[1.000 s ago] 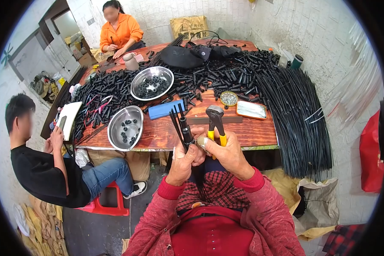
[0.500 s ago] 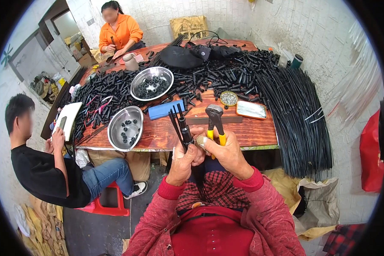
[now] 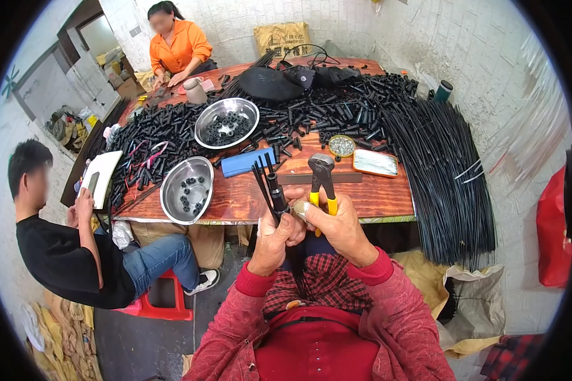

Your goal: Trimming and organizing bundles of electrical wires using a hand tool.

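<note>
Mottled red sleeves (image 3: 397,301) — plain red cuffs (image 3: 255,282) — red top (image 3: 299,349).

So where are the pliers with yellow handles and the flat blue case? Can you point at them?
Pliers with yellow handles (image 3: 323,170), head view: on the dark metal head.
Flat blue case (image 3: 245,164), head view: middle of its top.

The head view, from the left of two fisheye cameras worn on the head, looks down and forward over the sleeved forearms (image 3: 232,320) to the near, central left hand (image 3: 272,241) and right hand (image 3: 338,223), with the table (image 3: 238,200) beyond and the wall (image 3: 349,28) farthest.
</note>
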Demonstrator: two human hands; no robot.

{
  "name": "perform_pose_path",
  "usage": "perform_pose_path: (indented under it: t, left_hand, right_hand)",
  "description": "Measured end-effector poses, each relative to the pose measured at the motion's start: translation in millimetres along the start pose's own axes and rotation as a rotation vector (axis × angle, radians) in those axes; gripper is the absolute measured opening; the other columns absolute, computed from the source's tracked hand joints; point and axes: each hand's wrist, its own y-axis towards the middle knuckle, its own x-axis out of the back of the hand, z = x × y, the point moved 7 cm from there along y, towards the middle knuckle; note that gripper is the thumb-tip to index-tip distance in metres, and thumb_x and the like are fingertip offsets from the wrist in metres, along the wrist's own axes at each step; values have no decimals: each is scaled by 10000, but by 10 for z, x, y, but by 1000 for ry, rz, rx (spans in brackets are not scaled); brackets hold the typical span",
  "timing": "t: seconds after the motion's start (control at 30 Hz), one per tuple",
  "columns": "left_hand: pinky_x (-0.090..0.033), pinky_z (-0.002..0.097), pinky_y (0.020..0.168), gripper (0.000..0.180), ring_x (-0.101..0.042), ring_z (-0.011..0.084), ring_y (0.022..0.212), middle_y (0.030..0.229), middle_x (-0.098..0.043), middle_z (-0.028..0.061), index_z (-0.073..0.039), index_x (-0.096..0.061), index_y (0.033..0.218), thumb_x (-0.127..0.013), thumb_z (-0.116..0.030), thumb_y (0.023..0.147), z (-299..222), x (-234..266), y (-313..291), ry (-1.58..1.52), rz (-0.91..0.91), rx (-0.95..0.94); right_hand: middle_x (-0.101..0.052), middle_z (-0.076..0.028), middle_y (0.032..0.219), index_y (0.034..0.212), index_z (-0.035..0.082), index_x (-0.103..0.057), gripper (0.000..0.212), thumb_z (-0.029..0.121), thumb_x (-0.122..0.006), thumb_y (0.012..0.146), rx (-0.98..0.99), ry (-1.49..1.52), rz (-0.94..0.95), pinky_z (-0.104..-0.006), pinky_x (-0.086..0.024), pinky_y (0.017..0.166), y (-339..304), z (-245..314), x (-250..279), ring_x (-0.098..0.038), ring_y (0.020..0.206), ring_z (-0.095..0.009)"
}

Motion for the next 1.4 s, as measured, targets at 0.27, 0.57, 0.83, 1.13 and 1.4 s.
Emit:
perform_pose_path:
  t: [0.27, 0.57, 0.83, 1.13, 1.4]
  left_hand:
    - [-259, 205, 487, 554, -331, 37, 544, 738, -484, -7, -57, -446, 1377, -603, -404, 974, 15, 9, -3, -4, 10, 3]
    - [-252, 206, 484, 558, -328, 36, 532, 717, -458, -24, -54, -446, 1376, -601, -408, 974, 7, 24, -4, 13, -7, -6]
    - [-258, 206, 483, 560, -319, 32, 532, 696, -427, -37, -50, -444, 1379, -597, -408, 976, 10, 24, -5, -1, -12, -6]
    - [-256, 207, 484, 566, -319, 33, 529, 678, -406, -45, -47, -437, 1385, -604, -399, 974, 37, 45, 0, -2, -7, 7]
    - [-252, 208, 482, 665, -318, 33, 527, 690, -396, -63, -50, -392, 1440, -639, -418, 944, 30, 76, -5, -61, -13, 49]
  right_hand:
    - [-598, 20, 744, 912, 4, -636, 110, 113, -639, 924, 0, 14, 15, -229, -435, 581, 7, -20, 3, -538, 659, -47]
    - [-619, 9, 752, 915, -5, -656, 119, 113, -646, 920, 5, 3, 19, -229, -441, 574, -8, 12, -18, -553, 658, -49]
    - [-625, 7, 747, 949, -14, -677, 141, 119, -639, 924, -4, -3, 39, -226, -445, 575, -1, -1, -20, -558, 652, -52]
    - [-629, 16, 768, 962, -19, -685, 148, 110, -619, 930, 2, -16, 33, -221, -460, 600, 1, -15, -20, -569, 677, -45]
    - [-608, -103, 781, 919, -30, -646, 122, 57, -673, 838, 402, -484, -70, -316, -488, 627, 5, 241, -62, -627, 708, -138]
